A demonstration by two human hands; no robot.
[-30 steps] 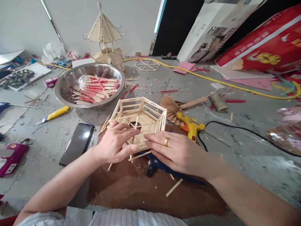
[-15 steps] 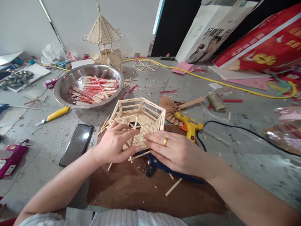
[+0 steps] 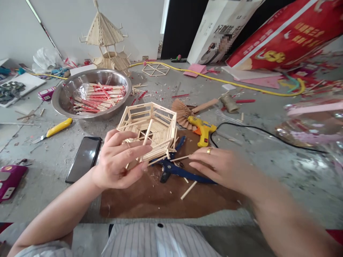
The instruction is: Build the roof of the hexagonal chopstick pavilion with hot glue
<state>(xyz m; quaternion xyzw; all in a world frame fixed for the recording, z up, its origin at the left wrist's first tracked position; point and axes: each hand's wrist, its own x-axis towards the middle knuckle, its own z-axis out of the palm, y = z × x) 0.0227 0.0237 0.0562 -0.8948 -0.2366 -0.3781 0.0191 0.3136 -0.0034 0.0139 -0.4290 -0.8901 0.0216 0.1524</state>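
My left hand [image 3: 122,159] grips the near left side of a six-sided frame of thin wooden sticks [image 3: 160,137], which has a slatted floor and railed sides and tilts slightly. Fingers and thumb close around its near edge and hide part of it. Off the frame to the right, my right hand [image 3: 214,166], with a gold ring, has its fingertips closed on the end of a thin wooden stick [image 3: 179,158]. Below them lies a blue-handled cutter [image 3: 184,173] on a brown mat [image 3: 150,205]. A loose stick [image 3: 189,190] lies near it.
A yellow glue gun [image 3: 203,130] with a black cord rests beside a paper fan [image 3: 182,113]. A steel bowl [image 3: 57,100] holds red-tipped sticks. A phone [image 3: 84,159] and utility knife [image 3: 57,128] lie left. A stick pagoda [image 3: 103,34] stands behind.
My right hand has left the stick frame and moved right, now with a thin stick at its fingertips. My left hand still holds the frame, which is tilted a little more. The view has shifted.
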